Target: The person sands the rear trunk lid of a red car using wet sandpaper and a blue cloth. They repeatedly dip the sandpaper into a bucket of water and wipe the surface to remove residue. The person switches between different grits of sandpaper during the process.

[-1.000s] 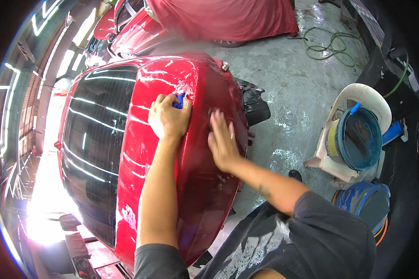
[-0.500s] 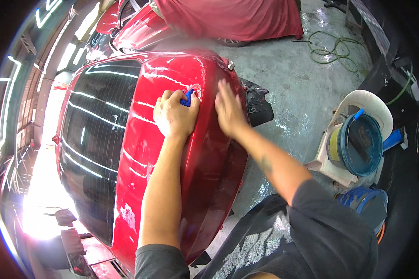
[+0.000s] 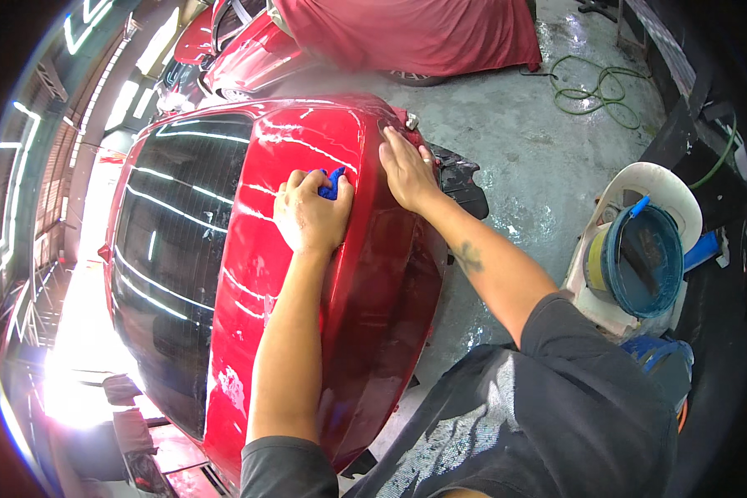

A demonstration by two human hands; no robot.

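Observation:
My left hand (image 3: 311, 214) is closed around a bunched blue cloth (image 3: 332, 184), most of it hidden under the fingers, on the trunk lid of a red car (image 3: 307, 137). My right hand (image 3: 408, 170) lies flat on the car's rear panel, just right of the lid's edge, with its fingers stretched out and nothing in them. Pale wet-looking streaks and whitish patches mark the red paint around the cloth. The dark rear window (image 3: 178, 199) lies to the left of my left forearm.
On the right, a blue-green bucket (image 3: 646, 261) stands on a white plastic chair (image 3: 672, 178), with a blue-handled tool at its rim. A blue pail (image 3: 666, 365) is below. A green hose (image 3: 593, 98) coils on the wet floor. A red-covered vehicle (image 3: 415, 33) stands ahead.
My right hand has moved a little forward along the rear panel and is less blurred. My left hand, still on the blue cloth, has shifted only slightly.

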